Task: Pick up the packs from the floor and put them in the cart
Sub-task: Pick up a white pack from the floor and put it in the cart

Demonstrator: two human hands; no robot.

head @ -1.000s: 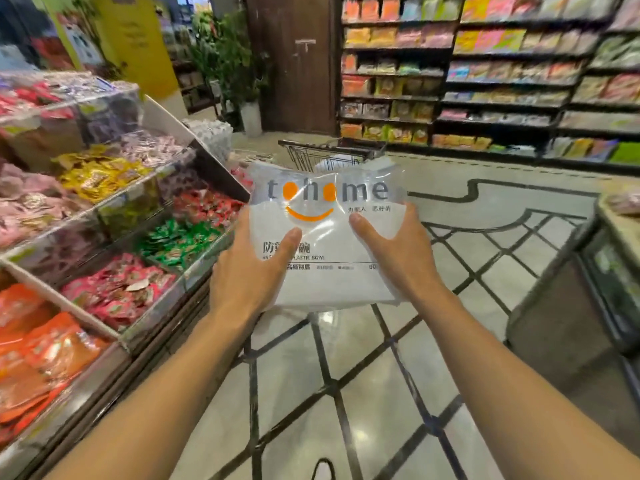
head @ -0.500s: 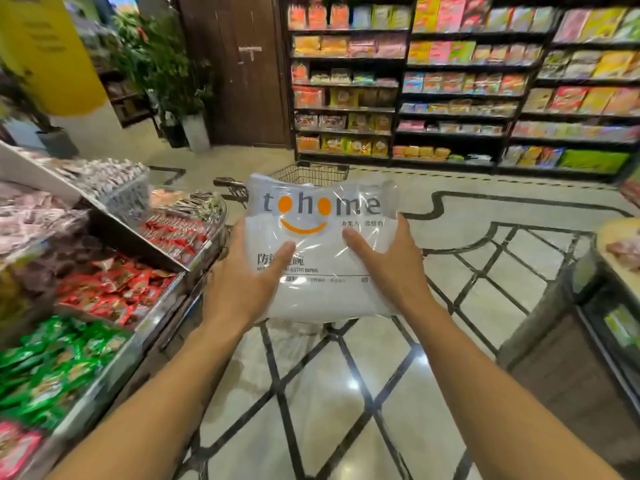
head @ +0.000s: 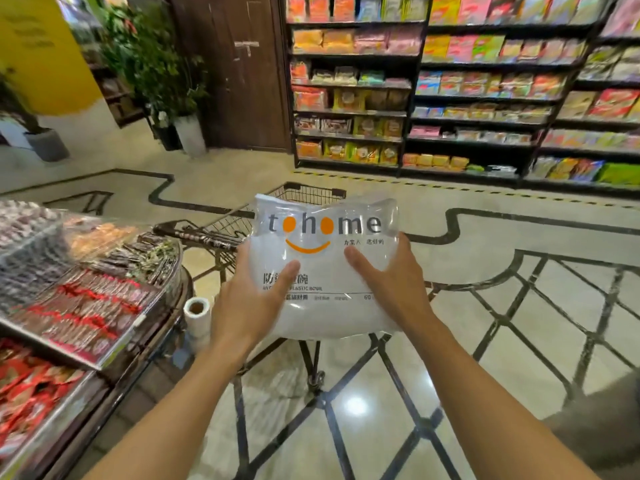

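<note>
- Pack (head: 322,268) at frame centre, in front of the cart (head: 242,226), off the floor.
- Your left hand (head: 249,303) and right hand (head: 391,282) clamp its lower sides, thumbs on front.
- Looks light, soft, slick film: hold the sides, don't squeeze.

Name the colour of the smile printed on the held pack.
Orange, on the pack; head view.
</note>
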